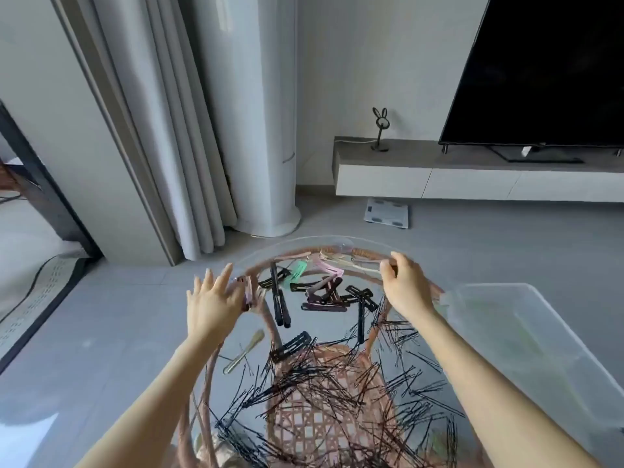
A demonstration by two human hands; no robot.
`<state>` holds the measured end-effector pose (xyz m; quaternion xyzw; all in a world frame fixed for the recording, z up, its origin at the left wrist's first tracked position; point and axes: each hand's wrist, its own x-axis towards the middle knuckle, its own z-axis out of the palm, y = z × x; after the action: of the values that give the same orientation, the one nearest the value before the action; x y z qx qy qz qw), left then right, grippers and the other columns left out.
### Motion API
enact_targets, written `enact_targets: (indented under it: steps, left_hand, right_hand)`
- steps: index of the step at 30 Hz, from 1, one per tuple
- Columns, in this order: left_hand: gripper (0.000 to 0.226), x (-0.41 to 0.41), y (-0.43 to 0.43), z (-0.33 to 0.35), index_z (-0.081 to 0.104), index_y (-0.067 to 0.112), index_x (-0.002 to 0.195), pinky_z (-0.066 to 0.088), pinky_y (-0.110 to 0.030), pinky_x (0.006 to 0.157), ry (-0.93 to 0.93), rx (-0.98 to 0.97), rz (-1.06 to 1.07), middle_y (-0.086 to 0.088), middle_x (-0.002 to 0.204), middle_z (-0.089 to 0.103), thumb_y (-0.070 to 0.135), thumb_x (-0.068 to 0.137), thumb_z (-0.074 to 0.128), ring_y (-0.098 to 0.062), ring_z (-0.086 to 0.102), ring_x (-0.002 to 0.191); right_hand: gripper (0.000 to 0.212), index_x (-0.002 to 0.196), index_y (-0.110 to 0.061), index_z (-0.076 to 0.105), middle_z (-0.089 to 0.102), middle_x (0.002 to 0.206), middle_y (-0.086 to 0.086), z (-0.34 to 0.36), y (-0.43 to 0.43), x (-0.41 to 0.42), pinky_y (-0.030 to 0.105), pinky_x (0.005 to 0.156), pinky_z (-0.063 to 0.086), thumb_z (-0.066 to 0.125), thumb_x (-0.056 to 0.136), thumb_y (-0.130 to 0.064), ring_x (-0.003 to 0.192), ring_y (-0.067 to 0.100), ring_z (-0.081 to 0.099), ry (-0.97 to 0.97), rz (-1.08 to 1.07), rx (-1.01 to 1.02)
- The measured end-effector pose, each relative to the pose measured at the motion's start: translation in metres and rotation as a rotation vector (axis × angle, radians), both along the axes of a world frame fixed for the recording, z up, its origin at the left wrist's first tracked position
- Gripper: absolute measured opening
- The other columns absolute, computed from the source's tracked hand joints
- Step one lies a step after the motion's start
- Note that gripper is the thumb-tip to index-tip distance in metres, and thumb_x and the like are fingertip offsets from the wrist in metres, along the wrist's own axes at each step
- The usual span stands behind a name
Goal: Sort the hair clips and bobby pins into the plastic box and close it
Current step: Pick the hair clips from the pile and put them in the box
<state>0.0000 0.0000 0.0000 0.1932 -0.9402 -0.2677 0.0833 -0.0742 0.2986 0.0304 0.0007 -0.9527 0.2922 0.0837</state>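
Hands over glass table [141,332] strewn with bobby pins [320,386]: left hand [212,298] spread wide beside clips [324,292], right hand [405,285] pinching beige clip [366,265].

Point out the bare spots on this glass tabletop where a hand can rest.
Barest: the left edge around the gold clip, below the left hand. Smaller gap between the black clips and the bobby pins. Crowded: the near middle, and the far rim by the right hand.
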Motion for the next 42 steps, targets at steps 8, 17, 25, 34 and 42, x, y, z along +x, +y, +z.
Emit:
enact_targets:
  steps: [8, 17, 25, 34, 42]
  left_hand:
    - [0.059, -0.046, 0.019, -0.026, 0.014, 0.037, 0.146, -0.006, -0.049, 0.116, -0.124, -0.106, -0.088, -0.010, 0.157, 0.011, 0.059, 0.091, 0.023, -0.034, -0.002, 0.144]
    - [0.055, -0.075, 0.090, -0.024, 0.031, 0.031, 0.142, 0.010, -0.041, 0.120, 0.071, 0.083, -0.394, 0.004, 0.154, 0.026, 0.051, 0.092, 0.038, -0.017, 0.015, 0.144]
    - [0.050, -0.078, 0.083, -0.016, 0.054, 0.027, 0.124, 0.037, -0.035, 0.104, 0.218, 0.155, -0.284, 0.002, 0.135, 0.051, 0.055, 0.086, 0.039, -0.017, 0.048, 0.124]
    - [0.054, -0.139, 0.079, -0.022, 0.028, 0.040, 0.141, -0.010, -0.053, 0.113, -0.175, -0.116, -0.326, 0.007, 0.156, 0.014, 0.058, 0.092, 0.014, -0.032, -0.003, 0.145]
    - [0.044, -0.119, 0.083, -0.024, 0.043, 0.028, 0.136, -0.009, -0.040, 0.117, -0.067, 0.097, -0.470, 0.006, 0.148, 0.038, 0.040, 0.099, 0.023, -0.017, 0.002, 0.146]
  right_hand:
    - [0.060, 0.137, -0.017, 0.039, 0.050, 0.130, 0.018, -0.038, -0.001, -0.045, 0.047, 0.103, 0.036, 0.028, 0.091, -0.055, 0.119, 0.037, 0.045, -0.119, -0.113, 0.240]
    - [0.047, 0.135, -0.025, 0.041, 0.039, 0.146, -0.001, -0.054, -0.044, -0.014, 0.047, 0.114, 0.012, 0.043, 0.092, -0.041, 0.141, 0.030, 0.016, -0.067, 0.235, 0.193]
    - [0.023, 0.108, -0.015, 0.066, 0.071, 0.104, -0.001, -0.034, -0.053, 0.001, 0.016, 0.070, 0.045, 0.054, 0.088, -0.020, 0.085, 0.012, 0.066, 0.221, 0.274, 0.002]
    - [0.048, 0.144, -0.015, 0.024, 0.027, 0.152, 0.008, -0.029, -0.068, -0.076, 0.041, 0.114, 0.020, 0.033, 0.098, -0.026, 0.140, 0.025, 0.022, -0.195, 0.245, 0.076]
    - [0.044, 0.142, -0.025, 0.031, 0.039, 0.145, 0.013, -0.041, -0.074, -0.037, 0.033, 0.087, 0.048, 0.032, 0.098, -0.024, 0.113, 0.019, 0.053, -0.212, 0.369, -0.015]
